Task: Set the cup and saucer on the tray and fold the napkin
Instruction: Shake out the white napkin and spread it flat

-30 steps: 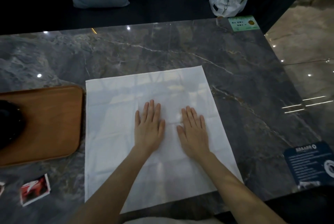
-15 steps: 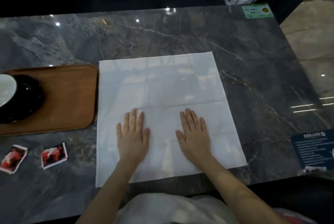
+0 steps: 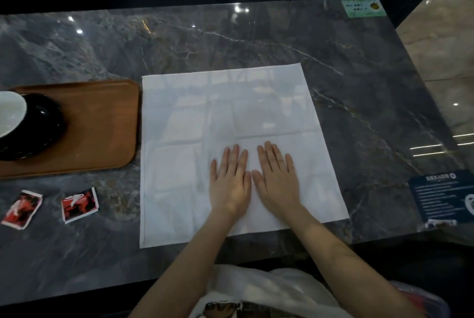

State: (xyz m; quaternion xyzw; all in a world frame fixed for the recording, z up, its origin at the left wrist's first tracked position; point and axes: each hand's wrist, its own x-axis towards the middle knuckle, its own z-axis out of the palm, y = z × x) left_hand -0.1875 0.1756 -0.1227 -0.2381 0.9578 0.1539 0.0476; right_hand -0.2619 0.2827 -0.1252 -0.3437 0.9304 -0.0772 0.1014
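1. The white napkin point(image 3: 230, 138) lies spread open and flat on the marble, square, with faint crease lines crossing it.
2. The brown wooden tray point(image 3: 97, 128) sits just left of the napkin.
3. The black saucer point(image 3: 43, 128) rests on the tray, bearing the white-lined cup point(image 3: 10, 112), partly cut off by the frame edge.

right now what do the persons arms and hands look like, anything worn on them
Both forearms are bare as far as the frame shows, with no sleeves reaching them. The left hand and right hand wear no gloves, and no rings, watch or bracelets are visible. Fingernails look short and unpainted.
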